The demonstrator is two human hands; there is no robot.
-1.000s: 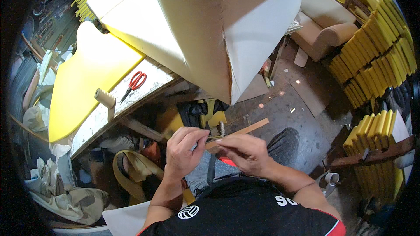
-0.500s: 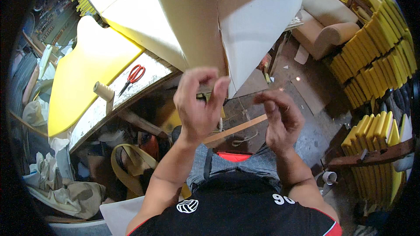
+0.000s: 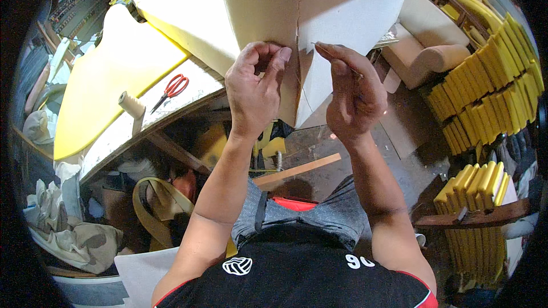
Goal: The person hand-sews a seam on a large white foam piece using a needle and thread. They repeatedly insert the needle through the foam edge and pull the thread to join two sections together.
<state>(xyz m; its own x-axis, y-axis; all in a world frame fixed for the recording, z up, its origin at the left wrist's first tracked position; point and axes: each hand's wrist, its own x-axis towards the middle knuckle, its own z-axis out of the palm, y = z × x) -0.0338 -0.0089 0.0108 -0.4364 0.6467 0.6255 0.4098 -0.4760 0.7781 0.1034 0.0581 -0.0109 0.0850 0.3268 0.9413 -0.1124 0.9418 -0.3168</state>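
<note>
The upper centre is blocked by cream upholstery [image 3: 262,11]; left of centre, by a worktable [image 3: 197,84]; clearance is offered above the floor [image 3: 415,166], right of centre.

And here's the table [image 3: 200,83], its white, worn top slanting across the left. A big yellow foam panel [image 3: 114,85] lies flat along it; red-handled scissors [image 3: 167,94] rest on the bare strip, and a pale spool [image 3: 132,105] stands just beside the foam. Down below, the grey floor [image 3: 311,147] carries a flat brown sheet [image 3: 406,135] over to the right.
</note>
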